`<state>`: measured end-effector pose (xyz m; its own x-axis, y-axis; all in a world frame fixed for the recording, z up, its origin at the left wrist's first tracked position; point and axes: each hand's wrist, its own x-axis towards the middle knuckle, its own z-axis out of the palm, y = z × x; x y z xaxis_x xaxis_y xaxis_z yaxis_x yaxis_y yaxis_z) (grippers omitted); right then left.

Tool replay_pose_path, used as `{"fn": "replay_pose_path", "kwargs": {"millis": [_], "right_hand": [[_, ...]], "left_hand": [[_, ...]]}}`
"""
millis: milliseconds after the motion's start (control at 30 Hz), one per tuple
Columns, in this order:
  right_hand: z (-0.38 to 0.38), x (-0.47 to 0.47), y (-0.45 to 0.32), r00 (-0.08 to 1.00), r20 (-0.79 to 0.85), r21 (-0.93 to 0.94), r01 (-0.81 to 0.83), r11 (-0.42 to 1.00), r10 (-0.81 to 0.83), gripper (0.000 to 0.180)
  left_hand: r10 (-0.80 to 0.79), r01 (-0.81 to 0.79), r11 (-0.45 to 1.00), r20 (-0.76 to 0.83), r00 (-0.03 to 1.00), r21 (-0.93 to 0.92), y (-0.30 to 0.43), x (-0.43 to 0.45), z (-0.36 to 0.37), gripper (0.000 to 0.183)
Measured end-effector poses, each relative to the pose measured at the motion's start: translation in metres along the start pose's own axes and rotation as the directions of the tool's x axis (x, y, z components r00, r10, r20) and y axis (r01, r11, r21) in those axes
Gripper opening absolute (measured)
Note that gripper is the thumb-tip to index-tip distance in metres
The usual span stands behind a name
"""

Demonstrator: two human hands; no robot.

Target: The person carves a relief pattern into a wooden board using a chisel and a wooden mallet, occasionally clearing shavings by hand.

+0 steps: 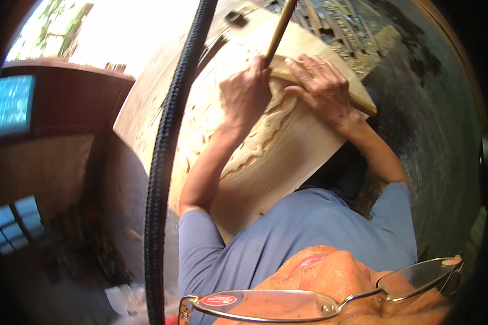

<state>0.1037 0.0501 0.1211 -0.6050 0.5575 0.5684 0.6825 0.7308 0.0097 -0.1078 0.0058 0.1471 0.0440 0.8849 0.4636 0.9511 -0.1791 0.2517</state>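
Note:
Before me lies a pale wooden panel with wavy carved relief and cut grooves along its near part. My left hand is closed in a fist around a slender wooden rod that slants up and away; its lower end is hidden in the fist. To the right, my right hand lies palm down over a thick wooden bar, its fingers on one side and its thumb on the other. The bar's far part reaches close to my left fist. Under the hands, some of the carving is hidden.
Several long, narrow tools lie among wood shavings at the far right. A blurred dark object and a dark elongated tool rest on the far left. A black braided cable crosses the view in front of the panel.

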Motion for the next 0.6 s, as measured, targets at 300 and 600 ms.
{"fn": "replay_pose_path", "kwargs": {"millis": [300, 600], "right_hand": [[-0.038, 0.001, 0.041, 0.972, -0.216, -0.022, -0.097, 0.995, 0.090, 0.035], [0.020, -0.010, 0.134, 0.920, 0.055, 0.001, -0.390, 0.921, 0.389, 0.022]], "left_hand": [[0.473, -0.460, 0.842, 0.023, 0.881, 0.281, 0.008, 0.038, 0.008, 0.029], [0.375, -0.330, 0.927, -0.396, 0.838, 0.179, -0.007, 0.067, 0.019, 0.026]]}}
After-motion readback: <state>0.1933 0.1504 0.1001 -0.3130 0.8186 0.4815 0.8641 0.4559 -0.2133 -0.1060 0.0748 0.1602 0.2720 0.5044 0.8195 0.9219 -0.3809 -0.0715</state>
